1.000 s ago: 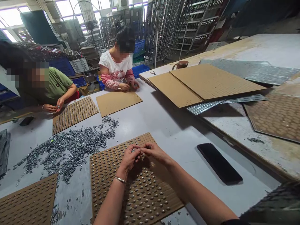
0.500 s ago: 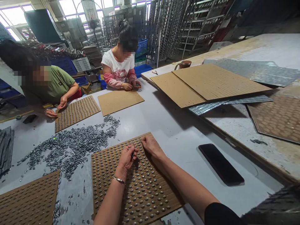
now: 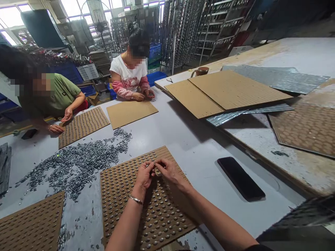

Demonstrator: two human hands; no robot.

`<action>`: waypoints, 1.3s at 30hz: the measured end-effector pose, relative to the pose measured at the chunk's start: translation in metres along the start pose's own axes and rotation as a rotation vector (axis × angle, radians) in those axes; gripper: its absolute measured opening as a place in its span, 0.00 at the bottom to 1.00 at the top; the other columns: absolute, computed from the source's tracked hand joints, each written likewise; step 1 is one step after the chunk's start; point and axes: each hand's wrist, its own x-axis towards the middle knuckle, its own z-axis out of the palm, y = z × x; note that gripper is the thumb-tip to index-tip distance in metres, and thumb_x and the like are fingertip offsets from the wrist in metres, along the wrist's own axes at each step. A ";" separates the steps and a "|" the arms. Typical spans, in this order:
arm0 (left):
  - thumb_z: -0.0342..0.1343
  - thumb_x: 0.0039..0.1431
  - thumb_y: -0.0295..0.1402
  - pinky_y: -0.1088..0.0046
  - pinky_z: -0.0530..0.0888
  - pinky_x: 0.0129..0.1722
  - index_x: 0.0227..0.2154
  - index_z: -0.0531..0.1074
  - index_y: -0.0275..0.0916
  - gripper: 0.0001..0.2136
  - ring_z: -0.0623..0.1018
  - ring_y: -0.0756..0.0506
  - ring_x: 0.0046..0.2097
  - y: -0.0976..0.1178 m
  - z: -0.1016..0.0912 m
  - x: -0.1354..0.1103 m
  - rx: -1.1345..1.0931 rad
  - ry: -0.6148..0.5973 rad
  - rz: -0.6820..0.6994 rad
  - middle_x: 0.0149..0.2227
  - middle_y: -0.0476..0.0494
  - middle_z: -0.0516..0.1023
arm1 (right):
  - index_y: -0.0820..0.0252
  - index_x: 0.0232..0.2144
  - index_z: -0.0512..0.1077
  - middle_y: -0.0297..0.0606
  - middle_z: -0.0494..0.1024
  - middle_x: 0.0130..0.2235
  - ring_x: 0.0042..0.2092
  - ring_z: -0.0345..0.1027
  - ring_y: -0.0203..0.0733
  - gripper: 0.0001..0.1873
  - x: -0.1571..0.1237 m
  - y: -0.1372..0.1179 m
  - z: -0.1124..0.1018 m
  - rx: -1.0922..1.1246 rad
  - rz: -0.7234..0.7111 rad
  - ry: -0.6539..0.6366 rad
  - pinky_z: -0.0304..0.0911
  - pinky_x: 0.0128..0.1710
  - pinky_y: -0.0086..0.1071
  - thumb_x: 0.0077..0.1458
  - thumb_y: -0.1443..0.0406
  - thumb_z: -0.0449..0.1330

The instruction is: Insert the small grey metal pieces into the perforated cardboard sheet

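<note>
In front of me lies a brown corrugated cardboard sheet (image 3: 125,200), studded with rows of small shiny oval metal pieces. Its top right margin is bare. Over its upper part my left hand (image 3: 144,176), with a bracelet on the wrist, is curled closed around small dark metal pieces, mostly hidden by the fingers. My right hand (image 3: 169,171) meets it, thumb and forefinger pinched at the left fingertips; what sits in that pinch is too small to make out. A big loose heap of the same metal pieces (image 3: 86,160) spreads on the table to the left.
Another studded sheet (image 3: 28,223) lies at lower left. Right of my arm is a black phone (image 3: 240,178). Stacked cardboard (image 3: 230,90) overhangs the right-hand table, near a brown mug (image 3: 202,71). Across the table two people work at a studded sheet (image 3: 85,126) and a plain sheet (image 3: 132,113).
My right hand has left the sheet's top right edge and come left to my left hand, fingertips together. The left hand has shifted slightly right. The view has turned a little.
</note>
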 end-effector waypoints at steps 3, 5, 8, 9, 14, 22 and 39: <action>0.76 0.34 0.40 0.83 0.58 0.16 0.29 0.70 0.34 0.24 0.66 0.56 0.21 -0.005 0.001 0.003 0.024 0.017 -0.002 0.24 0.52 0.70 | 0.59 0.33 0.75 0.36 0.79 0.33 0.35 0.71 0.40 0.11 0.005 0.008 -0.002 -0.008 0.025 -0.035 0.64 0.36 0.31 0.59 0.60 0.56; 0.75 0.35 0.40 0.83 0.56 0.16 0.28 0.69 0.33 0.23 0.66 0.56 0.21 -0.005 0.000 0.005 0.031 0.036 -0.009 0.24 0.50 0.71 | 0.59 0.31 0.74 0.35 0.79 0.31 0.33 0.70 0.39 0.12 0.012 0.013 -0.005 -0.149 0.081 -0.030 0.63 0.34 0.29 0.60 0.60 0.54; 0.73 0.37 0.40 0.84 0.57 0.16 0.28 0.69 0.33 0.21 0.67 0.57 0.22 -0.001 -0.003 0.007 0.016 0.085 -0.001 0.25 0.49 0.72 | 0.58 0.28 0.73 0.36 0.77 0.29 0.32 0.69 0.40 0.13 0.027 0.021 -0.008 -0.430 0.188 0.031 0.60 0.33 0.29 0.60 0.61 0.52; 0.72 0.38 0.39 0.84 0.59 0.17 0.29 0.70 0.33 0.20 0.68 0.56 0.23 0.002 -0.005 0.007 0.007 0.098 0.006 0.25 0.49 0.72 | 0.58 0.27 0.73 0.36 0.77 0.29 0.32 0.68 0.40 0.13 0.032 0.023 -0.009 -0.489 0.212 0.048 0.59 0.33 0.30 0.60 0.61 0.52; 0.69 0.40 0.34 0.83 0.62 0.19 0.33 0.70 0.34 0.18 0.70 0.55 0.24 0.013 -0.011 0.000 -0.009 0.111 0.010 0.28 0.46 0.75 | 0.59 0.26 0.74 0.39 0.77 0.28 0.31 0.68 0.40 0.15 0.044 0.028 -0.004 -0.599 0.251 0.007 0.55 0.31 0.30 0.61 0.62 0.52; 0.72 0.40 0.38 0.83 0.58 0.17 0.28 0.67 0.36 0.20 0.68 0.55 0.22 0.010 -0.014 -0.002 -0.001 0.136 0.013 0.25 0.50 0.73 | 0.61 0.25 0.75 0.48 0.79 0.30 0.32 0.71 0.46 0.16 0.048 0.023 0.004 -0.719 0.334 -0.042 0.56 0.31 0.33 0.60 0.63 0.53; 0.72 0.40 0.36 0.82 0.63 0.19 0.30 0.72 0.32 0.17 0.70 0.55 0.24 -0.006 0.010 -0.014 -0.024 0.089 -0.002 0.27 0.46 0.75 | 0.59 0.28 0.70 0.34 0.75 0.28 0.30 0.66 0.38 0.14 0.007 0.017 -0.012 -0.254 0.197 -0.017 0.58 0.30 0.29 0.60 0.58 0.52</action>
